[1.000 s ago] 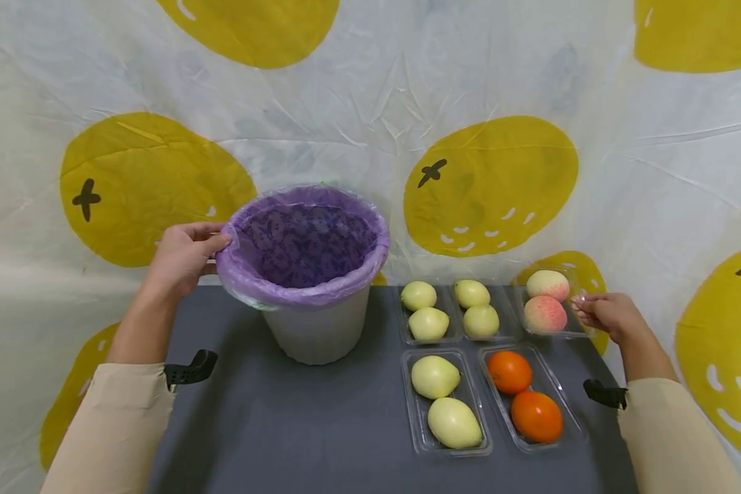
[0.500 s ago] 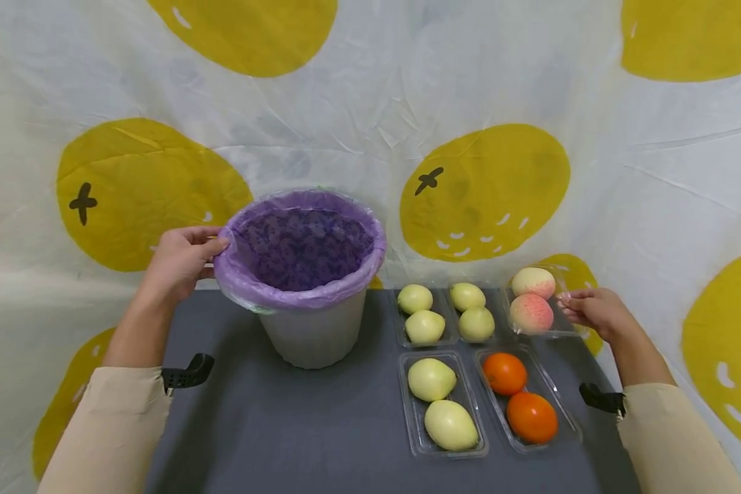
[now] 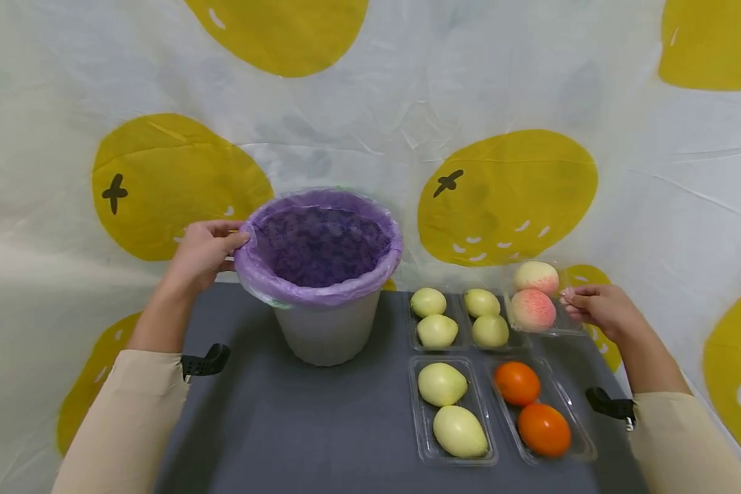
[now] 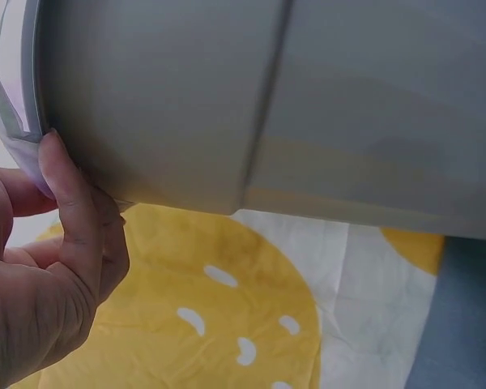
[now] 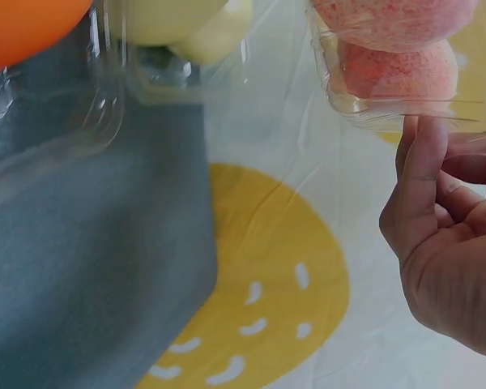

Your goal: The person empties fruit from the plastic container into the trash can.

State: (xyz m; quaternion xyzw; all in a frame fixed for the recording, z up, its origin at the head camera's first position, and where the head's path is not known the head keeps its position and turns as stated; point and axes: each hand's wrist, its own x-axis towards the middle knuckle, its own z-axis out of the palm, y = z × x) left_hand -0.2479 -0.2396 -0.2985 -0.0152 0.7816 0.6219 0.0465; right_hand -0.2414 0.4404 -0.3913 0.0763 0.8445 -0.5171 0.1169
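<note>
Clearly both hands are occupied. The left hand [image 3: 205, 252] pinches the rim of a pale bin [image 3: 330, 336], thumb on the purple liner [image 3: 318, 297] folded over it and other fingers against the outside just below. The bin stands directly to the right of that hand, its lined mouth facing up.

Well apart from it, the right hand [image 3: 599, 310] has its thumb and fingers drawn narrow on the near-right edge of a clear tray [image 3: 562, 332]. Two peaches — a rosier one [image 3: 534, 310] and a paler one [image 3: 536, 277] behind it — lie in that tray, just left of the fingertips. Whether the tray's far end touches anything, I cannot tell.

Nearer the person than the right hand and a little to its left, an orange-fruit tray [image 3: 558, 389] holds two orange fruits [image 3: 545, 429]. Farther left of the hand come three trays of pale green fruits [image 3: 460, 431], two in each: a pair of trays side by side, and one in front beside the orange fruit. Beneath these trays and the bin spreads a dark table [image 3: 321, 432]; beyond both hands hangs a white cloth [image 3: 383, 89] with big yellow fruit shapes.
</note>
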